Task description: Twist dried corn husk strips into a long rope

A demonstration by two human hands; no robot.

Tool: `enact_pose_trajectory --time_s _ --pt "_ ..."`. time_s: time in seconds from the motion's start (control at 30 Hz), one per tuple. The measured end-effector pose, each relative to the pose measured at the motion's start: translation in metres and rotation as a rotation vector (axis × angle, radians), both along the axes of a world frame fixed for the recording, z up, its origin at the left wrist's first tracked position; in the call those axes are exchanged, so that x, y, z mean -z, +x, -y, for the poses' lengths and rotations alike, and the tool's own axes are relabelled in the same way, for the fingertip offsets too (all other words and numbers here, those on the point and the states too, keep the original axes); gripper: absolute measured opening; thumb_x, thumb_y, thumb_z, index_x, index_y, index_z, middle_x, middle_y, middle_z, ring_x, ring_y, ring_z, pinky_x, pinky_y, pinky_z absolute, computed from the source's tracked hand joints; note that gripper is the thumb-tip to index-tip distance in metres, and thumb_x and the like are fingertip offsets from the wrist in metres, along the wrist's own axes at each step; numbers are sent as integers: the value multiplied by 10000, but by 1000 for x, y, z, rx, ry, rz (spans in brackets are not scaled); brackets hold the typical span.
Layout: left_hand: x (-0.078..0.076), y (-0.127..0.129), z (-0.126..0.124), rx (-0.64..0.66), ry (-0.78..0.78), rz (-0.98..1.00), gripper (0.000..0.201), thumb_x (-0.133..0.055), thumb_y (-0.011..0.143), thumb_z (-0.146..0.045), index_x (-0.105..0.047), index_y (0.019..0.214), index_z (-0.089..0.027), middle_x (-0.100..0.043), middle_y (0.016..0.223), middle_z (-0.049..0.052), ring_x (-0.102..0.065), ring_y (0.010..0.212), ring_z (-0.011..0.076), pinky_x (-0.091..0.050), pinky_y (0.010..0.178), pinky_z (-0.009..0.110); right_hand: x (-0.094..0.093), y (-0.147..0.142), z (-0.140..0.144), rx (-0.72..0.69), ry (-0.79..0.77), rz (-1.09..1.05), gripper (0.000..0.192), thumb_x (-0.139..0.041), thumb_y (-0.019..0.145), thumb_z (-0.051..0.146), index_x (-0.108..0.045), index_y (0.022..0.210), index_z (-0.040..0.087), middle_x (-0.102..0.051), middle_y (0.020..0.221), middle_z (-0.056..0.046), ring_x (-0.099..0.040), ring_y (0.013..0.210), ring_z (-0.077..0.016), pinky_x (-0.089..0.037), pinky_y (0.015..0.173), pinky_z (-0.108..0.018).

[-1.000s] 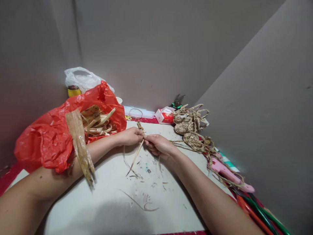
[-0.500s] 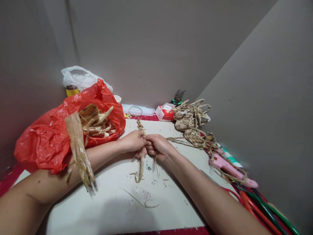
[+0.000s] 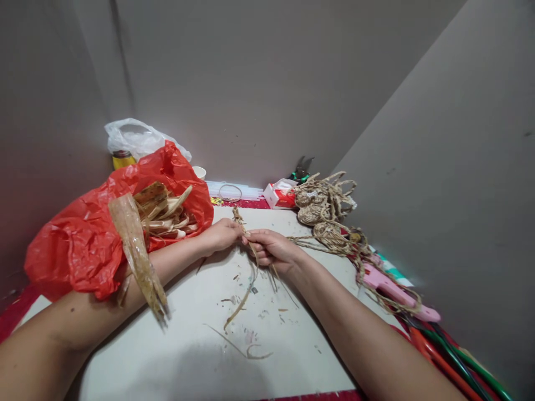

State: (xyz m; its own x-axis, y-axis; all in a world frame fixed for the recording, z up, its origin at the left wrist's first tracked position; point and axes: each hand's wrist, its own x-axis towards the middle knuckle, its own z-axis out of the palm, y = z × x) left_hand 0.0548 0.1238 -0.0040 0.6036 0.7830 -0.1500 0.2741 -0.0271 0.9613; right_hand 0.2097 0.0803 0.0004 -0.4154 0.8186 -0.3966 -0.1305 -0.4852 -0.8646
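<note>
My left hand (image 3: 224, 233) and my right hand (image 3: 271, 248) meet near the middle of the white board, both with fingers pinched. Between them runs a thin braided cord of dried plant fibre (image 3: 237, 216), its knotted end lying just beyond my fingertips. A loose fibre strip (image 3: 247, 292) hangs down from my fingers and curls toward me over the board. Finer strands trail below my right hand. Across my left forearm lies a broad dried leaf strip (image 3: 136, 245). Which strands each finger grips is partly hidden.
A red plastic bag (image 3: 79, 239) holding dried husks (image 3: 167, 211) stands at left. Coiled fibre cords (image 3: 321, 206) lie at right, near a pink-handled tool (image 3: 393, 289). At the back are a tissue pack (image 3: 281, 195), pliers (image 3: 302, 169) and a white board (image 3: 175, 345) extends toward me.
My hands have drawn slightly apart, the left moving left. The hanging strip has turned narrower and reaches lower on the board, and more fine strands show beneath my right hand.
</note>
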Motion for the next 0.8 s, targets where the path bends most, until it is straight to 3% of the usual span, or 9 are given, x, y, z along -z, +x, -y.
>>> enact_pose_trajectory --time_s 0.13,0.3,0.37,0.47,0.53,0.67,0.8 --pt "0 -4 -5 52 150 -36 250 -441 743 -223 -626 615 -114 -468 492 -29 -310 457 58 -237 474 200 -5 4 2 -43 102 198 187 -591 738 321 -519 694 153 -233 420 120 -109 354 -22 -64 342 -161" --pt "1 -6 -6 119 162 -8 288 -469 764 -301 -650 654 -106 -575 603 3 -406 521 63 -297 521 185 1 2 2 -41 299 452 211 -519 777 349 -563 719 151 -272 403 102 -173 342 -46 -102 346 -198" --pt "0 -7 -5 120 108 -14 266 -492 757 -311 -631 648 -113 -538 553 -14 -366 464 52 -264 471 188 5 2 2 -42 371 551 222 -521 770 352 -585 727 144 -289 418 93 -202 359 -50 -125 362 -204" --pt "-3 -8 -4 55 -16 -66 207 -527 736 -302 -568 613 -140 -369 410 -67 -223 351 43 -142 387 217 7 5 1 -31 447 612 245 -551 747 374 -591 712 135 -351 475 70 -264 414 -55 -181 402 -206" --pt "-5 -8 -3 12 -64 -81 200 -540 729 -294 -515 584 -158 -300 374 -81 -188 321 44 -98 372 230 3 8 1 -3 446 619 256 -562 734 390 -580 700 136 -388 509 57 -294 437 -59 -205 417 -206" --pt "-4 -7 -3 -9 -63 -68 198 -537 735 -271 -506 577 -155 -328 382 -73 -196 311 37 -85 363 230 -10 7 6 57 372 646 222 -556 727 361 -570 680 144 -348 479 73 -244 396 -48 -163 389 -204" --pt "0 -4 0 -26 -107 20 194 -533 740 -271 -517 585 -154 -319 377 -74 -193 312 39 -102 359 226 -13 -8 13 112 282 525 193 -491 745 325 -513 635 168 -297 431 88 -197 352 -50 -128 363 -207"
